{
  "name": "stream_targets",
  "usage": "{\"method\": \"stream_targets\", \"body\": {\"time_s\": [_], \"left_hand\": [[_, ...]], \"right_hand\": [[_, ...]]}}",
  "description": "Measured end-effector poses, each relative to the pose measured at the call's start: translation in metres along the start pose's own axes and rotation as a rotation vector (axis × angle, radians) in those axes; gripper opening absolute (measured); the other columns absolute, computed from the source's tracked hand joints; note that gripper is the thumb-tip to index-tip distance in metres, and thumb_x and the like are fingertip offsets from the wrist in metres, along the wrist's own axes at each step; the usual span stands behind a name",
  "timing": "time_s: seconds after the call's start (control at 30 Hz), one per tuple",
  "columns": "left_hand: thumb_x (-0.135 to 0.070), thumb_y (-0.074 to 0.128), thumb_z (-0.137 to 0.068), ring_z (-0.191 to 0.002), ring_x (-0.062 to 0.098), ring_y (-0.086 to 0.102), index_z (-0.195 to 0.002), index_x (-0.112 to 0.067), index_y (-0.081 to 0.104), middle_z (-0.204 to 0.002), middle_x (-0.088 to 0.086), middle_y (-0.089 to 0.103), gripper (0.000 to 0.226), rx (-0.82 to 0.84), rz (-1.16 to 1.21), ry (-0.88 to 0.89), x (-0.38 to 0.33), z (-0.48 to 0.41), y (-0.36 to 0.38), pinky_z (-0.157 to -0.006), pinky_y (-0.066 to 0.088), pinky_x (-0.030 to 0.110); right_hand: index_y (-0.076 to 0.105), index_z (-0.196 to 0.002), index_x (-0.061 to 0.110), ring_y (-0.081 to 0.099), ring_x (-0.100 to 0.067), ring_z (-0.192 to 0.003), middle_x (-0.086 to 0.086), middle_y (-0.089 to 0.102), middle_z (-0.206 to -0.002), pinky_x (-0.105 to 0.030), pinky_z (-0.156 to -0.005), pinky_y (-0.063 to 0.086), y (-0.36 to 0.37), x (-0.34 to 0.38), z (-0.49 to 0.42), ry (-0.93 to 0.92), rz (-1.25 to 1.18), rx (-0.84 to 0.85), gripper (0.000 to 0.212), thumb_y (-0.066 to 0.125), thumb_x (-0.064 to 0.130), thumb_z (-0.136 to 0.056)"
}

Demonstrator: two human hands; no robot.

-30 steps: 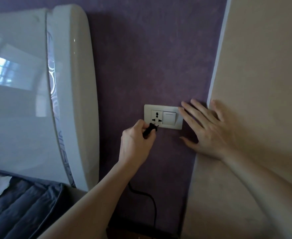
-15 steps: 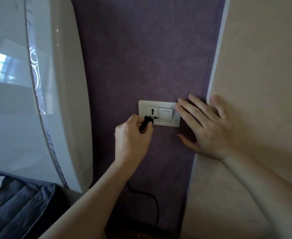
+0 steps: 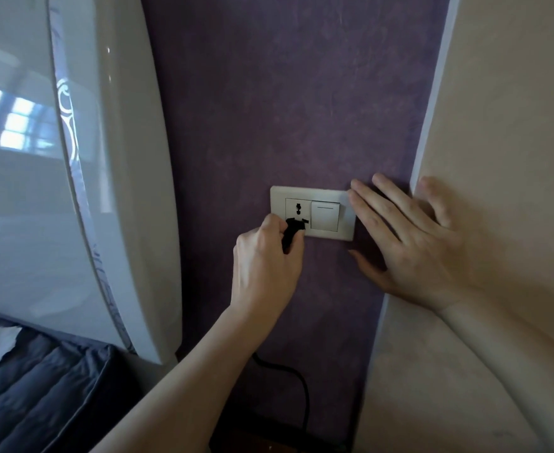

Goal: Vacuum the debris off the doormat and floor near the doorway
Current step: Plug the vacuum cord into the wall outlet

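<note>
A white wall plate [image 3: 313,191] with a socket and a rocker switch [image 3: 325,216] sits on the purple wall. My left hand [image 3: 264,266] pinches a black plug [image 3: 293,228] whose tip is at the socket's lower holes. Its black cord [image 3: 296,384] hangs down behind my forearm toward the floor. My right hand [image 3: 409,243] lies flat on the wall just right of the plate, fingers straight, fingertips at the plate's right edge. The vacuum, doormat and debris are out of view.
A glossy white curved headboard [image 3: 112,191] stands close on the left, with dark grey bedding [image 3: 40,387] below it. A beige wall [image 3: 497,125] juts out on the right, meeting the purple wall [image 3: 285,93] at a corner.
My left hand has brought the plug up from just below the plate's left part onto the socket's lower holes. My right hand has stayed flat beside the plate.
</note>
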State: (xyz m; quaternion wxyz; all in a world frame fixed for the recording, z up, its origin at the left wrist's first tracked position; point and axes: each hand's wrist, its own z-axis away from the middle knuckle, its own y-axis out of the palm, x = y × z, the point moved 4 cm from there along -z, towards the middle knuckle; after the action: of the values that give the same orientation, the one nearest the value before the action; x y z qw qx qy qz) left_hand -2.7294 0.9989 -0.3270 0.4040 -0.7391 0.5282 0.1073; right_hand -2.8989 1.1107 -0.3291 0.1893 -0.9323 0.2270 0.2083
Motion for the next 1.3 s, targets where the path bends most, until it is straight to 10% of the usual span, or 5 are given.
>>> {"method": "stream_targets", "body": {"time_s": [1.3], "left_hand": [[-0.033, 0.068, -0.092, -0.059, 0.006, 0.060, -0.086, -0.018, 0.060, -0.062, -0.010, 0.059, 0.019, -0.050, 0.105, -0.140, -0.008, 0.003, 0.005, -0.066, 0.055, 0.032]], "right_hand": [[0.050, -0.152, 0.012, 0.042, -0.021, -0.148, -0.001, 0.046, -0.158, -0.049, -0.122, 0.021, 0.001, 0.006, 0.001, 0.050, 0.006, 0.042, 0.066, 0.055, 0.048, -0.096]]}}
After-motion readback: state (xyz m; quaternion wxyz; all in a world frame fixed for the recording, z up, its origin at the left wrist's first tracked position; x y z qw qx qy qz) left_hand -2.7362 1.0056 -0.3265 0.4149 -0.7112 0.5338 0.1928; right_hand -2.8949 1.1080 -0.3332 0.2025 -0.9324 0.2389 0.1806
